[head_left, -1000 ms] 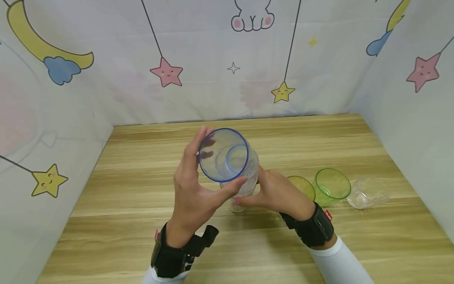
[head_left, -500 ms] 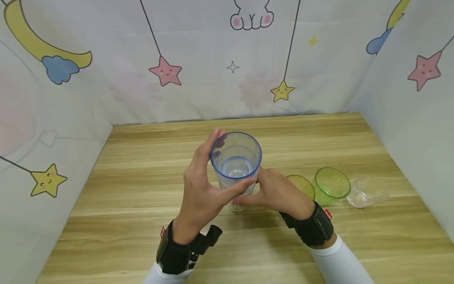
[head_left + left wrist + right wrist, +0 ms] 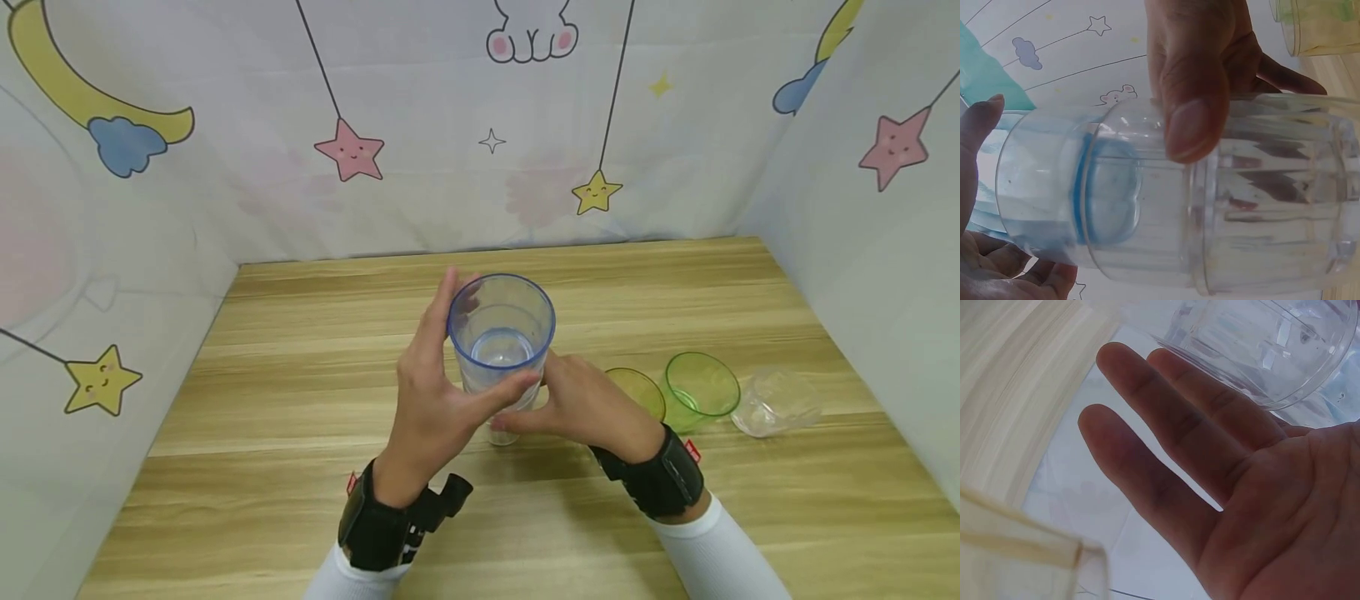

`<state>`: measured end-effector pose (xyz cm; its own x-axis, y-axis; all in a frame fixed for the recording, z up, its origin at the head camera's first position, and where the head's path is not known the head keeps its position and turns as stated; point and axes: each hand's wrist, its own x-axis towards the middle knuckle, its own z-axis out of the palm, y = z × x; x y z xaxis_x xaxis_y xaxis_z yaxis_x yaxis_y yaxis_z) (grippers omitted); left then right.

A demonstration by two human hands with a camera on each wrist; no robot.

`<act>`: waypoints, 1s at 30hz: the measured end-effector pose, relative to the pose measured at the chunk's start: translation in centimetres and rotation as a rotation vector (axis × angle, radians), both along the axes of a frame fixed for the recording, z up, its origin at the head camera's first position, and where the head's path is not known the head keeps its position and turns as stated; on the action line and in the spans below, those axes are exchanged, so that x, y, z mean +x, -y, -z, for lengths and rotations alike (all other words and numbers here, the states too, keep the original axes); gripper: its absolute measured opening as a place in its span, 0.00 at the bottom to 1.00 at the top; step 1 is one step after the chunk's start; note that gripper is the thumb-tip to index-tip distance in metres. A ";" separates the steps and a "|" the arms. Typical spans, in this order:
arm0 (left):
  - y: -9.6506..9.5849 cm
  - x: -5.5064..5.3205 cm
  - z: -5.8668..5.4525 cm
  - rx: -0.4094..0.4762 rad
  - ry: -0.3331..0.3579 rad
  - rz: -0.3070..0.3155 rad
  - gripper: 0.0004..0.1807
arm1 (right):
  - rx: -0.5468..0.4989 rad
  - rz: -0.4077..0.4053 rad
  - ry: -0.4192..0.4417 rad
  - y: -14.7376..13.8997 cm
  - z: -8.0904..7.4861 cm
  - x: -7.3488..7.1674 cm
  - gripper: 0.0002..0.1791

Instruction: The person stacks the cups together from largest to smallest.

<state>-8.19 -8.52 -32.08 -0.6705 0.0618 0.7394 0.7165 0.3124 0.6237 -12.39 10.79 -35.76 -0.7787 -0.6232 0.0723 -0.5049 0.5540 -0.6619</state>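
A blue-rimmed clear cup (image 3: 504, 325) tops an upright stack, its base sitting inside a clear cup (image 3: 1154, 206). Below that comes a ribbed clear cup (image 3: 1285, 194), seen sideways in the left wrist view. My left hand (image 3: 438, 392) grips the blue-rimmed cup near its rim, thumb in front and fingers behind. Lower down, my right hand (image 3: 592, 408) holds the clear cups, its thumb (image 3: 1191, 125) lying where they meet. In the right wrist view its lower fingers (image 3: 1166, 425) extend beside the cups. The stack's foot shows just over the table.
Right of the stack, on the wooden table (image 3: 285, 375), are a yellow cup (image 3: 637, 390), partly behind the right hand, a green cup (image 3: 701, 387) and a clear cup (image 3: 776, 404) on its side. Printed cloth walls (image 3: 420, 200) enclose the table's back and sides.
The left hand has moved right with the blue-rimmed cup, which went from tilted and offset to upright over the clear cups. The right hand has stayed in place.
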 end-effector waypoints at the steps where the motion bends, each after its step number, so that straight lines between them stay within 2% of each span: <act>1: 0.0 0.0 0.1 0.005 0.009 0.005 0.58 | -0.001 -0.001 0.000 0.0 0.0 0.0 0.57; 6: 0.0 -0.2 0.5 0.006 0.056 0.024 0.57 | -0.030 -0.020 0.025 0.0 -0.1 -0.1 0.56; 12: 0.4 -0.3 0.8 -0.024 0.086 0.003 0.56 | -0.029 -0.032 0.018 -0.1 -0.4 -0.1 0.55; 19: 0.6 -0.3 0.9 -0.032 0.101 -0.013 0.54 | 0.039 -0.011 -0.032 -0.6 -1.1 0.2 0.47; 24: 0.6 -0.5 1.3 -0.022 0.109 -0.003 0.52 | 0.085 0.008 -0.074 -1.4 -1.5 0.3 0.51; 30: 0.3 -0.7 1.5 -0.035 0.109 0.007 0.52 | 0.127 0.052 -0.027 -2.6 -1.7 0.3 0.53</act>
<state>-8.90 -8.84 -33.61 -0.7462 0.0919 0.6594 0.6475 0.3306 0.6866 -12.12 13.35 -34.06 -0.8093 -0.5872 0.0170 -0.4898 0.6586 -0.5712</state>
